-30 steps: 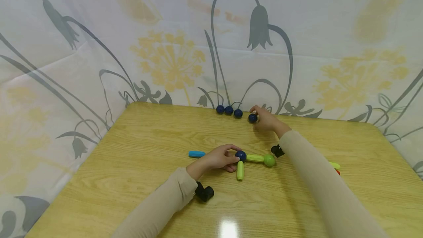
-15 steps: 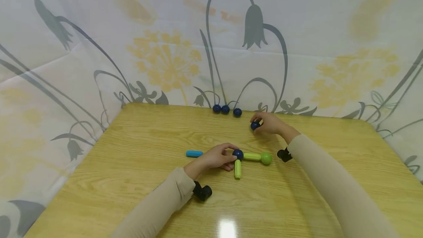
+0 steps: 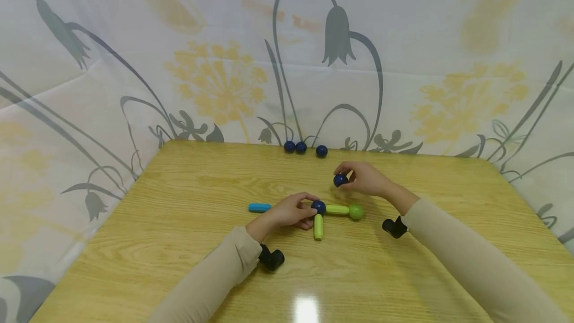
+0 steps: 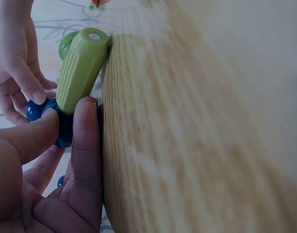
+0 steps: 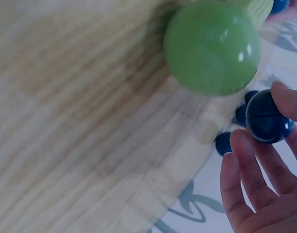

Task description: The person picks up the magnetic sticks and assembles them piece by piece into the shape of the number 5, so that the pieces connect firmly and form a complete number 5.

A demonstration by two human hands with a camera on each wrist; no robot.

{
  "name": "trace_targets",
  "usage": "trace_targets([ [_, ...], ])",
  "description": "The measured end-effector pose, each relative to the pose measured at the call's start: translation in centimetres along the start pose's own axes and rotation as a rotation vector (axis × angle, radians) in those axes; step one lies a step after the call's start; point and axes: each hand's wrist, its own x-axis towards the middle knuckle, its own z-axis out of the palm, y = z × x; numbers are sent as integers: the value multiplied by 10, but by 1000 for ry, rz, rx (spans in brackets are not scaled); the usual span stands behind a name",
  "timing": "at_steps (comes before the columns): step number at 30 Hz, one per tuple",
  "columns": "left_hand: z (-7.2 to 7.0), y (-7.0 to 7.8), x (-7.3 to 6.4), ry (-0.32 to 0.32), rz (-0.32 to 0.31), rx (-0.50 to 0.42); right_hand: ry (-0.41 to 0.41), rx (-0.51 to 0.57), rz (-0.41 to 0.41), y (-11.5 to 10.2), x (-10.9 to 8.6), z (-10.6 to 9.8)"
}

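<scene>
1. The loose blue ball [image 3: 340, 180] is held by the right hand [image 3: 366, 179], pinched between the thumb and fingers. It is placed just beyond the joined pieces, near them but not touching, and appears to be raised off the table [image 3: 134, 243].

2. The hub ball [image 3: 318, 207] is gripped by the left hand [image 3: 287, 212], with the thumb set on one side and fingers on the other. The two hands are held apart, each clamped on its own ball.

3. The hub ball is joined to the green ball [image 3: 356, 212] by the side rod [image 3: 337, 209]. The near rod [image 3: 318, 227] is pointed toward the person, its outer end bare.

4. For good work, the hub ball should be kept pressed steady so that neither rod is swung or pulled loose.

5. If a joint at the bare end is wanted, the loose blue ball is best lowered in line with the near rod; the green ball should be given room, lest it be knocked.

6. The right forearm is angled inward, the fingertips leading and the outer fingers stretched out beneath the ball, as shown by the right wrist view.

7. The left hand is laid low, one finger set close along the table top.
</scene>
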Motion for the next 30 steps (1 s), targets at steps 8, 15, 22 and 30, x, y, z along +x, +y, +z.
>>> trace_targets([
  [8,1,1,0,-4,1,5,3,26,-26,-10,-20,2],
  [15,0,1,2,-10,3,19,-2,53,-6,-18,-36,5],
  [22,-1,1,3,-9,-1,22,-3,88,-21,-24,-48,12],
  [30,-1,1,3,-16,1,16,3,158,-82,-38,-62,24],
])
